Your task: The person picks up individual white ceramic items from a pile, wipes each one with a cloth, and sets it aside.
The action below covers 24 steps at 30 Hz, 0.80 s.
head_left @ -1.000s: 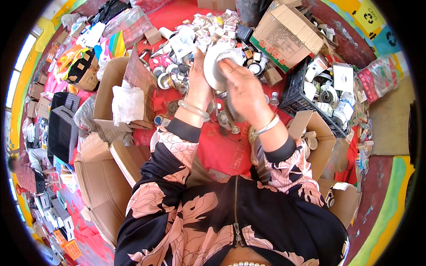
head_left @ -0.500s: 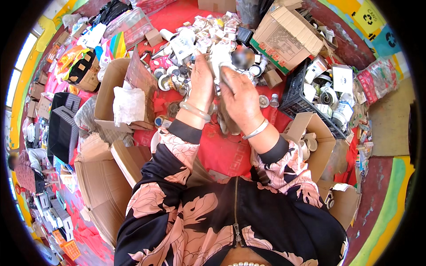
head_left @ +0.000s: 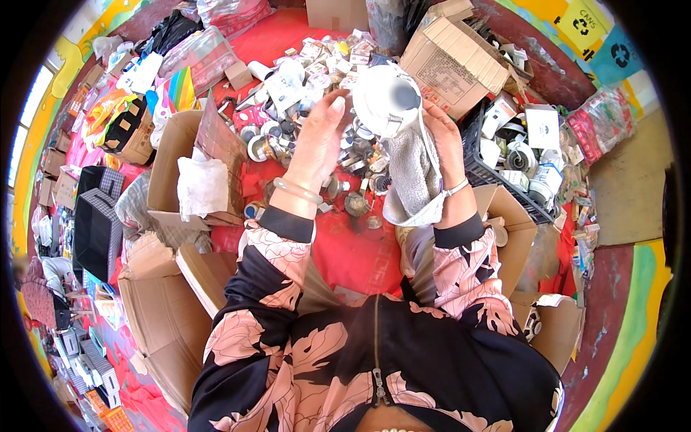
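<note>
A white round downlight [head_left: 373, 102] with a shiny, mirror-like face is raised in front of me. My left hand [head_left: 320, 137] has its left rim between thumb and fingers; the fingertips are partly hidden. On the other side, my right hand [head_left: 445, 140] is closed on a grey cleaning cloth [head_left: 414, 173], which hangs below the downlight and touches its right edge. Behind and below lies a heap of lamp parts and small boxes [head_left: 324, 68] on a red sheet [head_left: 360, 248].
A black crate [head_left: 497, 176] full of lights stands at the right, beside an open carton [head_left: 522, 237] holding round parts. At the left are a carton [head_left: 173, 158] with white paper on it and a torn carton [head_left: 155, 295]. Another person [head_left: 39, 288] is at the far left.
The downlight has been turned so its shiny face shows. My hands have moved apart, the right one outward with the cloth now hanging from it.
</note>
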Tool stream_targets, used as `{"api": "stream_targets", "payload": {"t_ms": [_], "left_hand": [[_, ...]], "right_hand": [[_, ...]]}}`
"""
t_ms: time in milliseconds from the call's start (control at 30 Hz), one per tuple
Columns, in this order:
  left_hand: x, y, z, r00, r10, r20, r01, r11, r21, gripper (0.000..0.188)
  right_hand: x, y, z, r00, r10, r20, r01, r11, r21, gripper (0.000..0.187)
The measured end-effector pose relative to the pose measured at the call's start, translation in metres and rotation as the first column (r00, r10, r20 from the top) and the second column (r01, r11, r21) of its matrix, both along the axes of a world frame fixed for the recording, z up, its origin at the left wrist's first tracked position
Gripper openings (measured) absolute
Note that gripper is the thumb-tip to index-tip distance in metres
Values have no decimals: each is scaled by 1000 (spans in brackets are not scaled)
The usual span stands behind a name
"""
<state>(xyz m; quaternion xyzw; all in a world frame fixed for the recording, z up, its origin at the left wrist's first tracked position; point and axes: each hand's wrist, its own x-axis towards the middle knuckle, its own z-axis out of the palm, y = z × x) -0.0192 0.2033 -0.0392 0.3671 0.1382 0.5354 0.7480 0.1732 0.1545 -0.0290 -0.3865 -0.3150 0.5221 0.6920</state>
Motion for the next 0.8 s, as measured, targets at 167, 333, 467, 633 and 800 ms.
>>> {"api": "stream_targets", "payload": {"t_ms": [167, 333, 467, 633, 800], "left_hand": [[14, -17, 1, 988, -114, 105, 122, 989, -79, 46], [2, -8, 1, 979, -101, 175, 121, 986, -111, 45], [3, -12, 2, 987, -77, 144, 107, 971, -214, 46], [6, -13, 0, 972, -217, 94, 232, 953, -194, 43], [14, -21, 3, 970, -242, -15, 238, 962, -137, 45]], "right_hand": [[-14, 0, 0, 988, 65, 142, -59, 997, -42, 25], [29, 5, -1, 491, -209, 845, 351, 936, 28, 23], [53, 6, 7, 507, -514, 692, 526, 820, 223, 21], [-4, -17, 47, 622, -443, 645, 310, 896, 317, 22], [-31, -17, 47, 327, -539, 777, 56, 831, 553, 21]]}}
